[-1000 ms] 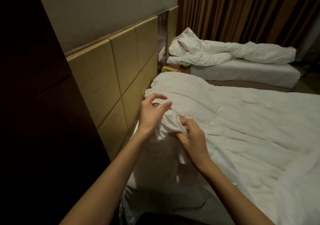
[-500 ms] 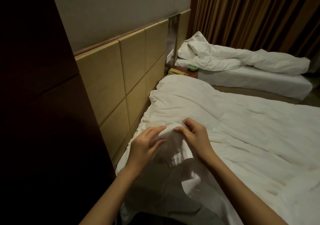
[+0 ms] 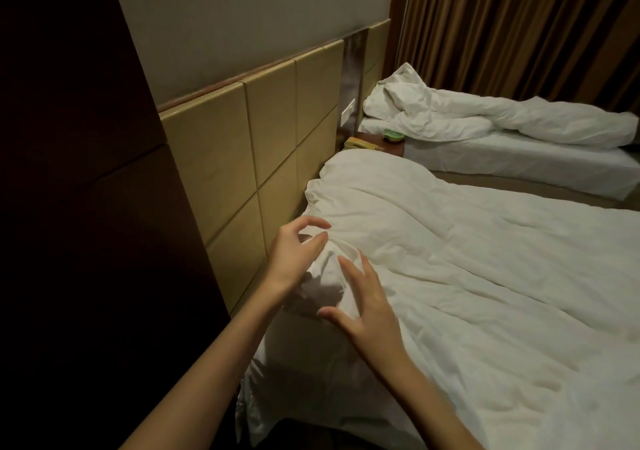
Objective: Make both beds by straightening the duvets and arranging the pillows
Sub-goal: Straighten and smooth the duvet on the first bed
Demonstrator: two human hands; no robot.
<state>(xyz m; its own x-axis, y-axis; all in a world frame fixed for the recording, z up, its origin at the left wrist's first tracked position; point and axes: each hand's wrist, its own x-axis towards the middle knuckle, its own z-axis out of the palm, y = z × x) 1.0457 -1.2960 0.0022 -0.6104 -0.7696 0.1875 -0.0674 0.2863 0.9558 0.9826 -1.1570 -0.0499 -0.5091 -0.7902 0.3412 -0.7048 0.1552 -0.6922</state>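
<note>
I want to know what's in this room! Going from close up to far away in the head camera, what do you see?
Right hand → left hand → near duvet → nightstand → far bed's crumpled duvet → brown curtains.

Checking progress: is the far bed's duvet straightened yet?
No, the far bed's duvet lies bunched in a crumpled heap along the mattress.

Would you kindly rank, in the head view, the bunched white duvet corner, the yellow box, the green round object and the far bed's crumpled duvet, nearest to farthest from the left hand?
From the left hand:
1. Bunched white duvet corner, touching the fingers.
2. Yellow box, on the nightstand by the headboard.
3. Green round object, just beyond, same nightstand.
4. Crumpled white duvet, on the far bed by the curtain.
</note>
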